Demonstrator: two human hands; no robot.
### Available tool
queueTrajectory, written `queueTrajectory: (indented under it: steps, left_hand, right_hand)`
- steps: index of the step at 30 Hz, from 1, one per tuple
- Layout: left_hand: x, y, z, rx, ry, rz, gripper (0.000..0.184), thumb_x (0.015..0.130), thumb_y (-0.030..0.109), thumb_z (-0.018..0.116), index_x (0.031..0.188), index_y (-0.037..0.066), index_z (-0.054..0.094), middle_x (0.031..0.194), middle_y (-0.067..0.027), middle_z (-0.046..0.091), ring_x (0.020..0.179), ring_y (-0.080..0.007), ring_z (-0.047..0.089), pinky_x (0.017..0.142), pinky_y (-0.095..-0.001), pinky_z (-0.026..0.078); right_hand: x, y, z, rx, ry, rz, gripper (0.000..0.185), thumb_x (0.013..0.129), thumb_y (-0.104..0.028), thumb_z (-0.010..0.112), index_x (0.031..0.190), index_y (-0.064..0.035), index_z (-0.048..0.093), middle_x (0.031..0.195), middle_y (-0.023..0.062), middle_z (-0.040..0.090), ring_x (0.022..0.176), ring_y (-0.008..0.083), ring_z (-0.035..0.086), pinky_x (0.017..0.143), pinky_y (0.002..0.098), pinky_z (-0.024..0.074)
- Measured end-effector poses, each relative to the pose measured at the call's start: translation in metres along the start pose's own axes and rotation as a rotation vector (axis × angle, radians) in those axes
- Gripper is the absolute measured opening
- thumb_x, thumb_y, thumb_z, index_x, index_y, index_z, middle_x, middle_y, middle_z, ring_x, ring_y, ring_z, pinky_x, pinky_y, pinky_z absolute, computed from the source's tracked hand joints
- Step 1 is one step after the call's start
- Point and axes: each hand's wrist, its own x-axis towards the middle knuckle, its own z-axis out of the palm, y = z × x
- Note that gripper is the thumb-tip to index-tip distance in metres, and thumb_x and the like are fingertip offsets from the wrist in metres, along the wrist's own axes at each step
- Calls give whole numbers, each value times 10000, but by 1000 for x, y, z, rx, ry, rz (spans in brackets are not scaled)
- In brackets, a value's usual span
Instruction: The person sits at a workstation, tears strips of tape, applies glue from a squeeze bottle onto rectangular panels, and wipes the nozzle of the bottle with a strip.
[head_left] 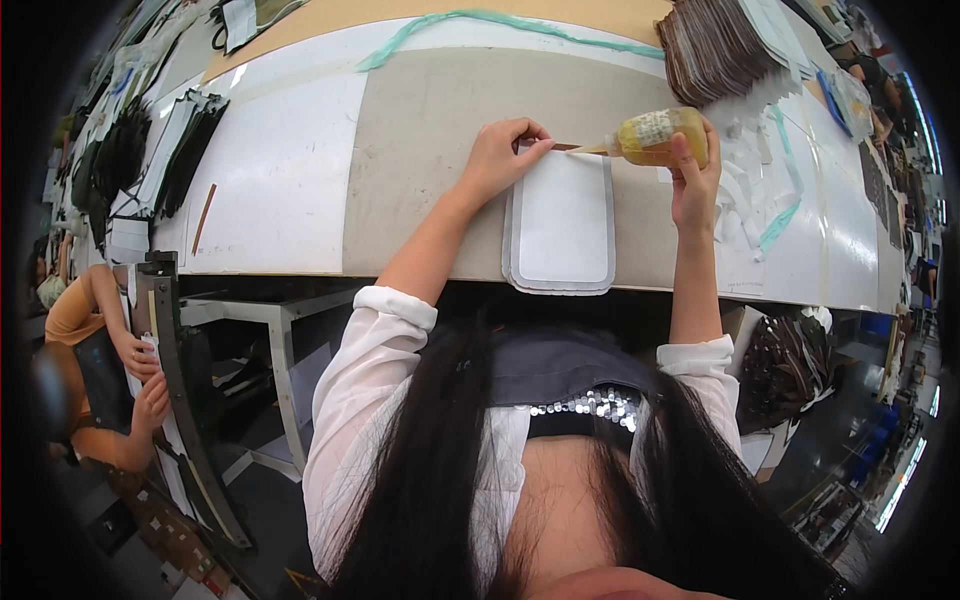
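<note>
My right hand (692, 180) is wrapped round a squeeze bottle (655, 137) of yellowish liquid with a pale label. The bottle lies nearly level, its thin nozzle pointing left to the top edge of a stack of white rounded panels (565, 220). Along that edge runs a narrow brown strip (567, 147), and the nozzle tip is at or just above it; contact is hard to tell. My left hand (505, 155) is at the stack's upper left corner, thumb and forefinger pinched on the strip's left end.
A grey board (430, 180) lies under the stack. Brown layered pieces (715, 50) stand in a pile at the back right, near white scraps (740, 200) and green ribbon (510, 17). Dark pieces (190, 150) and a brown strip (203, 220) lie left. Another person's hands (142, 375) work at far left.
</note>
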Motion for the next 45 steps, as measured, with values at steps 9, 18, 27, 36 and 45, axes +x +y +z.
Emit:
queueTrajectory:
  steps: [9, 18, 27, 36, 45]
  left_hand:
    - [1, 0, 0, -9, -13, -21, 189, 826, 207, 664, 868, 24, 681, 773, -52, 673, 628, -119, 556, 599, -253, 441]
    - [1, 5, -2, 6, 1, -34, 146, 801, 174, 680, 835, 33, 691, 774, -85, 687, 664, -174, 628, 653, -279, 496]
    - [1, 1, 0, -16, 4, -10, 159, 808, 178, 675, 841, 24, 689, 773, -92, 684, 657, -180, 620, 643, -281, 490]
    - [-1, -3, 3, -148, 57, 17, 170, 835, 169, 670, 858, 1, 673, 790, -107, 681, 687, -158, 621, 662, -279, 487]
    - [5, -25, -31, -285, 601, -230, 226, 895, 208, 636, 926, -15, 627, 816, -19, 604, 732, -95, 503, 665, -243, 432]
  right_hand:
    - [1, 5, -2, -8, -17, -21, 586, 822, -264, 751, 1262, -33, 441, 1119, 70, 554, 1028, 155, 548, 871, 271, 461]
    - [-4, -1, -6, -48, -51, 33, 559, 837, -302, 729, 1248, -37, 459, 1082, 59, 572, 979, 148, 566, 828, 270, 467]
    - [-14, -16, -23, 893, -99, 427, 594, 889, -471, 594, 1224, 5, 476, 1240, 218, 526, 1201, 375, 506, 951, 415, 511]
    - [-23, -31, -26, 888, 17, 331, 627, 898, -470, 575, 1268, 14, 427, 1281, 216, 495, 1245, 383, 461, 995, 452, 487]
    - [-51, -27, -33, 511, 240, 75, 534, 918, -358, 596, 1285, -9, 428, 1256, 158, 515, 1155, 280, 531, 944, 423, 500]
